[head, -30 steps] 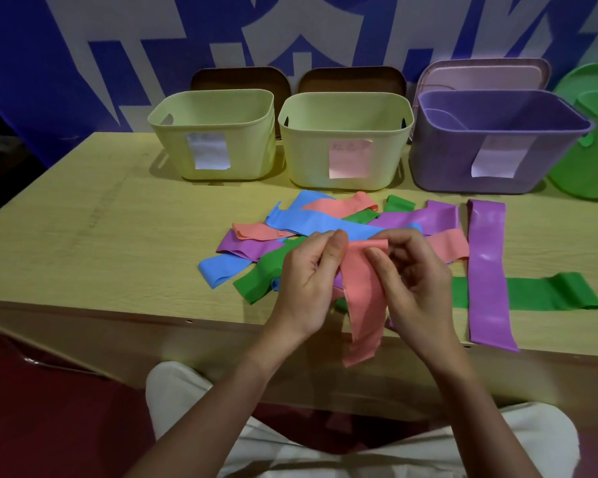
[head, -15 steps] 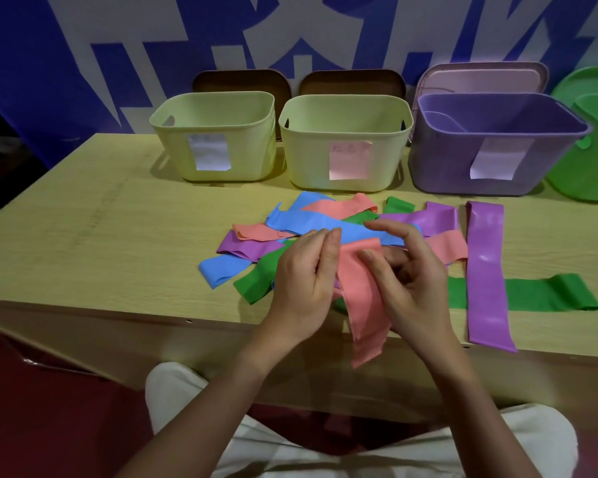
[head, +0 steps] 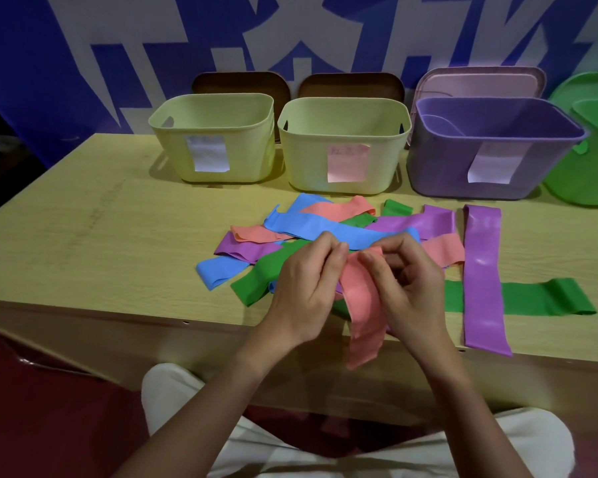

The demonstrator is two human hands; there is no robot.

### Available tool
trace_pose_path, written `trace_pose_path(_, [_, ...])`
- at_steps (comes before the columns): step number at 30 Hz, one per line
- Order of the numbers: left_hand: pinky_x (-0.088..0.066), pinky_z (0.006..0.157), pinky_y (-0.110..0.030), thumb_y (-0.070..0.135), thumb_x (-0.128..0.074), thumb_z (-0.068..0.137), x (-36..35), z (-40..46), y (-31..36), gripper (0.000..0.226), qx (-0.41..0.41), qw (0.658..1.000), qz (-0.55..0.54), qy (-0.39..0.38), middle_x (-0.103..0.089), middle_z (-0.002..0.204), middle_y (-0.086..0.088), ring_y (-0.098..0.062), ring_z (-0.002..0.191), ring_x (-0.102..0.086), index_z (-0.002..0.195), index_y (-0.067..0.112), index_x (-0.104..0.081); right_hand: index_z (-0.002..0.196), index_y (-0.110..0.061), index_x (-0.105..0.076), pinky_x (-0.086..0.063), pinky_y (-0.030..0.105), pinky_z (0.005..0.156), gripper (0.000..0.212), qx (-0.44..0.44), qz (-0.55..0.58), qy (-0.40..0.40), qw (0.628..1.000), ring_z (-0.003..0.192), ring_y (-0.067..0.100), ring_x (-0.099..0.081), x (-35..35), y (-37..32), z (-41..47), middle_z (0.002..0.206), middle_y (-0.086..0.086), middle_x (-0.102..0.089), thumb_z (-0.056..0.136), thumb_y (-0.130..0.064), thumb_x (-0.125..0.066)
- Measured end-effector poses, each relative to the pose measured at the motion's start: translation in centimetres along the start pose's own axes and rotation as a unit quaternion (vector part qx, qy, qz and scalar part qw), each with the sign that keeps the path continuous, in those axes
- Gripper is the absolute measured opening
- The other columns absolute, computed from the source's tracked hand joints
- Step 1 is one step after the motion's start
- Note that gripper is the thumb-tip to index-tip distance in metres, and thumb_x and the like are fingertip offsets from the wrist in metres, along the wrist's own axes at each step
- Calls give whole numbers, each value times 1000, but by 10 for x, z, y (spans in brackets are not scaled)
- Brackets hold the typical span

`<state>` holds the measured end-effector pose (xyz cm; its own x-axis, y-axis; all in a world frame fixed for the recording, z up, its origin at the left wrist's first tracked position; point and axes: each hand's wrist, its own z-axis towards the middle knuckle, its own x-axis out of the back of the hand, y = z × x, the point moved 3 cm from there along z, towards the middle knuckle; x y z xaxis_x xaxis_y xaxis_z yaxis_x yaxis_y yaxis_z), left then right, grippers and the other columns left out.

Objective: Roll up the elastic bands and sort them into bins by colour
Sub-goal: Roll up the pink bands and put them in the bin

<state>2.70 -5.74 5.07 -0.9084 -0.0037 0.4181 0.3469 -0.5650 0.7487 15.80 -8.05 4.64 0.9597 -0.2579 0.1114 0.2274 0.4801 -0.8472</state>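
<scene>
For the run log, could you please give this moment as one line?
stage: rolling starts | left hand + right hand: pinch top of pink band | tail hangs past table edge

Two bare forearms, no sleeves in view, no watch, bracelet or ring to be seen. Left hand (head: 308, 281) and right hand (head: 409, 288) ungloved, nails short and plain. Light cream trousers (head: 173, 391) over both knees at the bottom of the view, loose cloth with soft folds, no pattern or print. Nothing else of the clothing visible; upper body out of view.
</scene>
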Motion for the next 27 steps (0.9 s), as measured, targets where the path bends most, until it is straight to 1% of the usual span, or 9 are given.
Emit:
trace_pose_path(2, [-30,52,-27,30,-31,99,-2,-1,0,28,-5,1000,7,10,-34,60,11,-6,54,-35,72,26,-34,85,-8,-58,-41,9,59,17,-2,3,-5,1000,66,-3,-58,0,-1,0,76,-16,-62,88,-25,-60])
trace_pose_path(6, [-31,54,-26,32,-29,98,-3,0,-3,28,25,998,-34,53,-33,59,11,-3,54,-34,71,29,-33,100,-13,-60,-39,11,58,15,-6,15,-35,999,61,2,-51,0,1,-3,70,1,-56,89,-22,-63])
trace_pose_path(9, [-32,56,-24,32,-29,98,-4,-1,-5,30,40,995,-67,63,-38,61,12,-1,56,-35,70,23,-35,114,-16,-58,-34,13,56,26,-6,19,-41,999,56,7,-42,1,2,-3,62,-1,-46,89,-10,-61])
trace_pose_path(12, [-32,57,-17,31,-31,98,-7,-1,-5,32,51,991,-105,60,-42,63,11,0,56,-37,69,17,-37,103,-16,-62,-42,17,62,16,-3,14,-44,999,65,22,-53,2,0,-4,74,10,-57,89,-8,-60])
trace_pose_path(15, [-31,55,-20,35,-33,97,-6,-1,-5,34,60,991,-108,45,-37,60,9,-2,55,-34,68,19,-37,91,-14,-60,-41,10,63,5,-14,10,-38,999,65,6,-52,1,0,-6,74,6,-57,89,-10,-60])
trace_pose_path(17, [-31,52,-25,37,-35,97,-3,0,-6,34,50,996,-59,39,-34,56,9,-3,53,-33,66,24,-35,88,-11,-59,-38,8,62,0,-20,4,-41,999,65,-1,-50,2,1,-6,73,4,-56,88,-11,-59])
trace_pose_path(20, [-32,51,-29,38,-35,98,3,-1,-6,33,8,999,25,35,-35,56,11,-4,52,-36,68,25,-38,86,-7,-60,-39,9,60,6,-22,-9,-44,999,64,2,-51,3,2,-6,72,3,-55,87,-13,-60])
trace_pose_path(24, [-34,55,-26,33,-42,97,10,-5,-8,26,-29,999,44,4,-45,65,14,-1,57,-42,81,14,-50,86,-2,-61,-41,13,60,12,-19,-15,-51,998,66,16,-53,2,2,-4,73,4,-56,87,-14,-61])
trace_pose_path(27, [-35,53,-30,28,-41,98,9,-4,-8,26,-42,997,61,9,-42,63,14,-3,56,-41,80,12,-51,85,-2,-60,-39,9,61,11,-17,-4,-48,999,64,4,-52,0,1,-6,74,-2,-58,89,-12,-59])
